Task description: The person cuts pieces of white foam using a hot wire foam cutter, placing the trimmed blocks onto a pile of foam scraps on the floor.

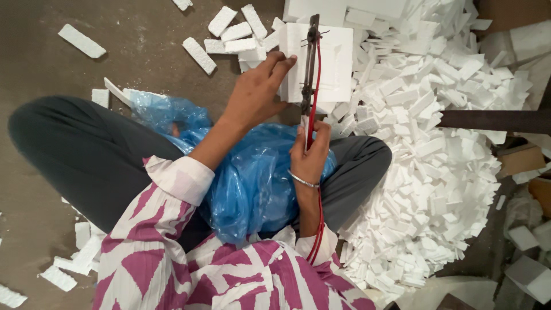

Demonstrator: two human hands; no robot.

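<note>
Hands (pixel 310 152) cutting foam slab (pixel 333 63), pile (pixel 436 161) rightward

- The floor (pixel 132 51) is bare, dull brown concrete, dusted with white crumbs.
- A big heap of cut white foam strips (pixel 436 172) covers its right side.
- Loose foam blocks (pixel 229 31) lie scattered along the far edge.
- A few more foam scraps (pixel 72 261) lie at the near left corner.
- Brown cardboard pieces (pixel 519 158) sit at the right edge.
</note>
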